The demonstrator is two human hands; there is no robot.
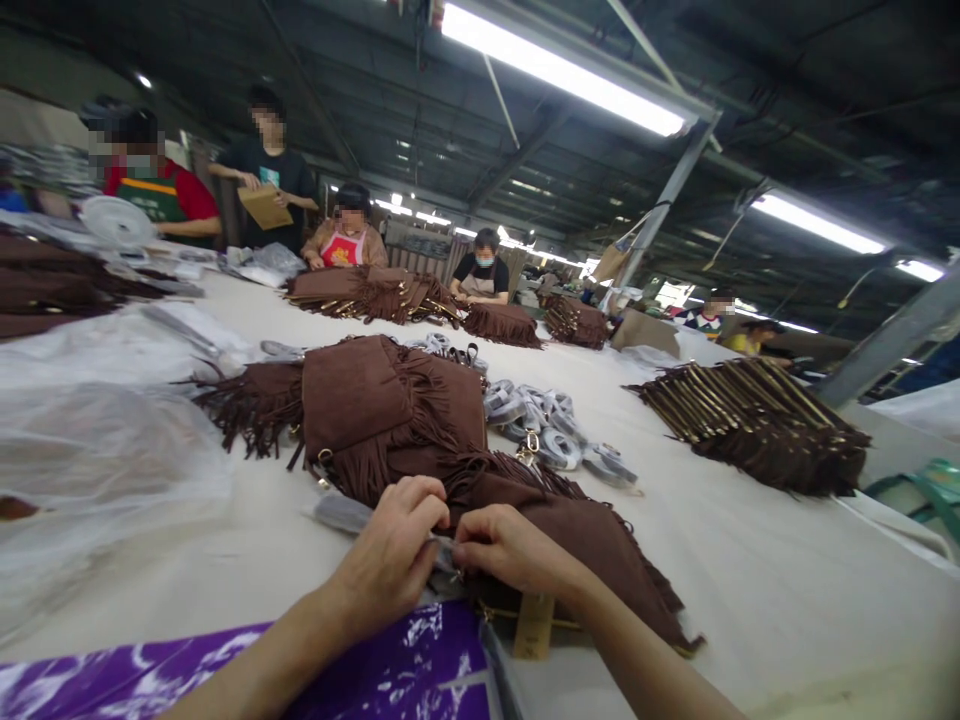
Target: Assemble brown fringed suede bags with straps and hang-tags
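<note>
Left hand (pixel 405 535) and right hand (pixel 510 548) pinch a grey wrapped piece (pixel 444 553) at nine o'clock of the brown fringed bag (pixel 589 545), laid flat, presumably for steadiness.

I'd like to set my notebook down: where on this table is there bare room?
The table is bare between the wrapped straps and the stacked bags at right, widening toward the lower right. It's crowded around the left hand and right hand: fringed bags, purple packaging; clear plastic lies at left.

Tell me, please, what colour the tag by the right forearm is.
The tag is tan, clearest in the head view.
</note>
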